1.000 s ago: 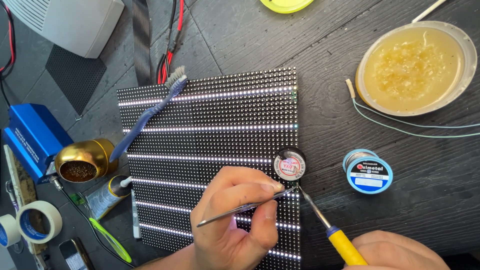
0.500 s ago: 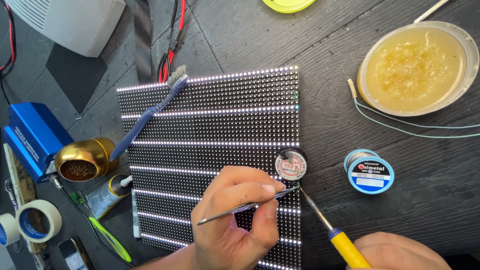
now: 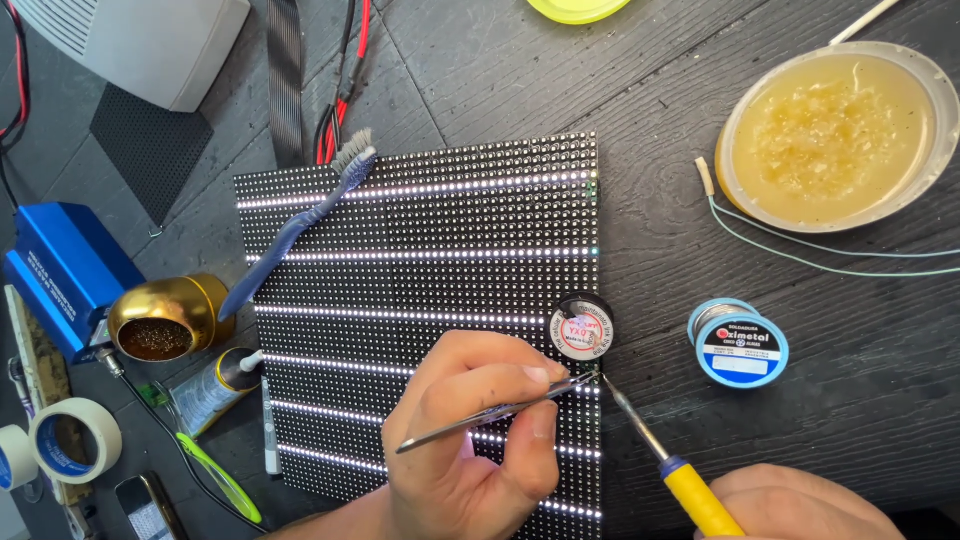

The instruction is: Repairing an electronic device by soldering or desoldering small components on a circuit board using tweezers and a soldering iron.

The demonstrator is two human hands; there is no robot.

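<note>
LED panel (image 3: 420,300) lies flat on the dark surface (image 3: 640,120), several rows lit, while my left hand (image 3: 470,440) pinches tweezers (image 3: 490,412) and my right hand (image 3: 800,505) grips the soldering iron (image 3: 660,455), tips meeting at its right edge, work seemingly midway.

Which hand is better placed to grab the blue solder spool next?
Right, probably. The right hand sits at the lower right, just below the blue solder spool, though it holds the soldering iron. The left hand grips tweezers over the LED panel, farther away.

Toothbrush (image 3: 290,235), tape roll (image 3: 75,440), flux dish (image 3: 835,135) lie about.
</note>
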